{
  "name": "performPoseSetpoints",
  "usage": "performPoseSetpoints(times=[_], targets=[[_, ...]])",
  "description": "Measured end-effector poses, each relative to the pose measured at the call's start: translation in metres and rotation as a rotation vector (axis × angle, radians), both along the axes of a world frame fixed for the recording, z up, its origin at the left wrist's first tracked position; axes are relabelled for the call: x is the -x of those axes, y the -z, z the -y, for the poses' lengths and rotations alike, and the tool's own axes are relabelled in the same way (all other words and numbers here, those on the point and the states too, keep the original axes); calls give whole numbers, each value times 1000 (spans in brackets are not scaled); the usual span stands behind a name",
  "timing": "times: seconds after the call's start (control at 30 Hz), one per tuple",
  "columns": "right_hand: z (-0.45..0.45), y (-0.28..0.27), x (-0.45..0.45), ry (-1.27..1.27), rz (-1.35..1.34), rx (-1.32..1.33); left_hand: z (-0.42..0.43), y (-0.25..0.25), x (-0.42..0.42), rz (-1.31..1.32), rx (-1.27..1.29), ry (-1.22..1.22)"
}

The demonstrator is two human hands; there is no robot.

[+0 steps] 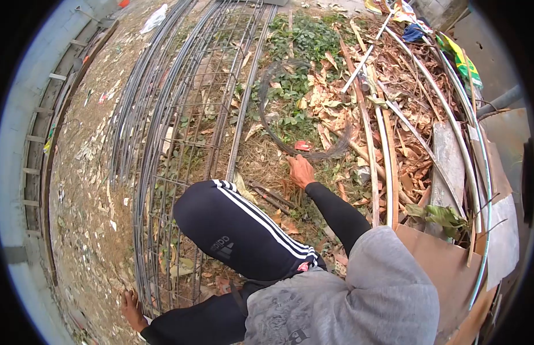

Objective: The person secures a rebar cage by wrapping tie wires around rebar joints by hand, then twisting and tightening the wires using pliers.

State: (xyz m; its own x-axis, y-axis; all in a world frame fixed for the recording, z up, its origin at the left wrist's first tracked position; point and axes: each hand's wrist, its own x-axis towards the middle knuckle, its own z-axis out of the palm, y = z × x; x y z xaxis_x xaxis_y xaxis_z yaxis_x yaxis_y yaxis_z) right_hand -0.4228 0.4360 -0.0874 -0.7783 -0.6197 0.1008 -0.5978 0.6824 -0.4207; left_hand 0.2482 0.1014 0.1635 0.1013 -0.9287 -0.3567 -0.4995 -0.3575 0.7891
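Brown littered ground [86,213], pale wall [27,95], coiled wire [330,153]

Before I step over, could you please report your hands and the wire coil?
Right hand at wire coil. Left hand beside steel bars. Coil on weeds; red scrap at its rim.

The person wears a loose grey shirt [387,276] with short, wide sleeves and faded dark print [284,322] on the front, only partly readable. Close-fitting black undersleeves [337,215] run down to the wrists, and the left hand [132,311] and right hand [301,171] are bare. The trousers [250,236] are very dark, with three white stripes [267,221] along the leg and grey "adidas" lettering over a slanted-bar logo [225,250].
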Motion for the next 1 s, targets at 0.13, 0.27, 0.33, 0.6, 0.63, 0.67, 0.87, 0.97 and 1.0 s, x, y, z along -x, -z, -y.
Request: performPoseSetpoints(times=[0.13,0.27,0.33,0.6,0.63,0.67,0.87,0.97,1.0], targets=[[12,-3,-16,-72,-49,-296,-1,0,3,-16,-5,-38],[15,-27,-47,-227,-168,-174,-8,-4,13,-2,13,-40],[6,-41,-67,-249,30,-59,-15,-7,21,-2,45,-12],[11,-209,-94,52,307,423,-43,-30,77,-205,92,113],[27,-248,-89,-10,305,514,-42,-34,89,-241,90,142],[46,-264,-87,-75,199,722,-43,-35,105,-275,86,174],[151,-469,-147,-730,-141,925,-59,-71,172,-823,44,349],[197,-480,-217,-1135,-249,691,-92,-133,204,-1266,-106,260],[206,-469,-243,-1278,-205,605,-94,-144,196,-1358,-59,249]])
